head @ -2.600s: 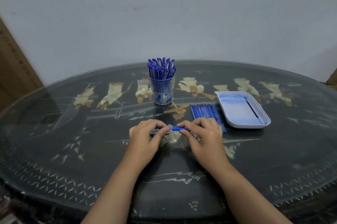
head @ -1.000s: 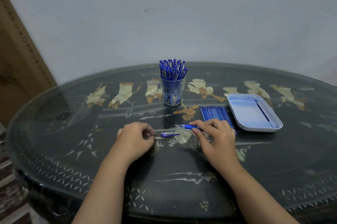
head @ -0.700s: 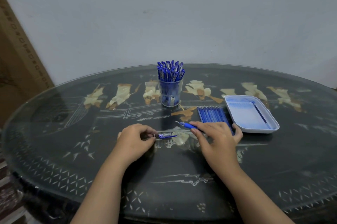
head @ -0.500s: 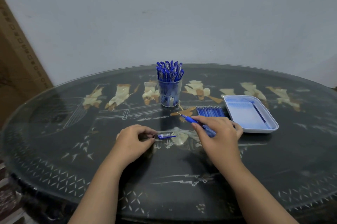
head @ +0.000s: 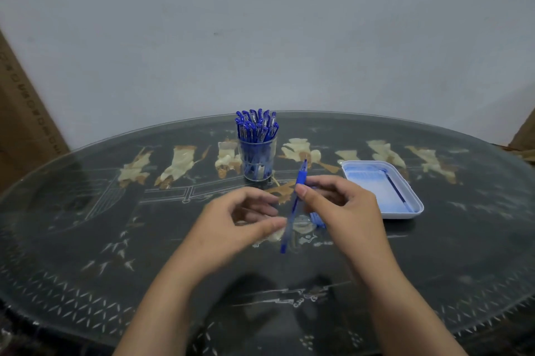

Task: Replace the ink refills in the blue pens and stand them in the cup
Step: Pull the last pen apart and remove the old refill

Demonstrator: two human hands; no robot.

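Observation:
A blue pen [head: 291,215] is held tilted above the table, tip pointing away toward the cup. My right hand [head: 344,210] pinches it at the blue grip. My left hand [head: 234,225] is curled beside the clear barrel, its thumb against it; the hand is blurred. A clear cup [head: 257,161] packed with several blue pens stands behind my hands. Blue refills [head: 317,219] lie on the table, mostly hidden behind my right hand.
A white tray [head: 411,212] sits at the right with one dark blue refill [head: 397,195] in it. The dark oval table [head: 86,239] has a glass top. A cardboard box [head: 20,124] leans at the far left by the wall.
My right hand has lifted the pen's front part off the table and swung its tip up. The barrel piece from my left hand is now in line with it, forming one pen.

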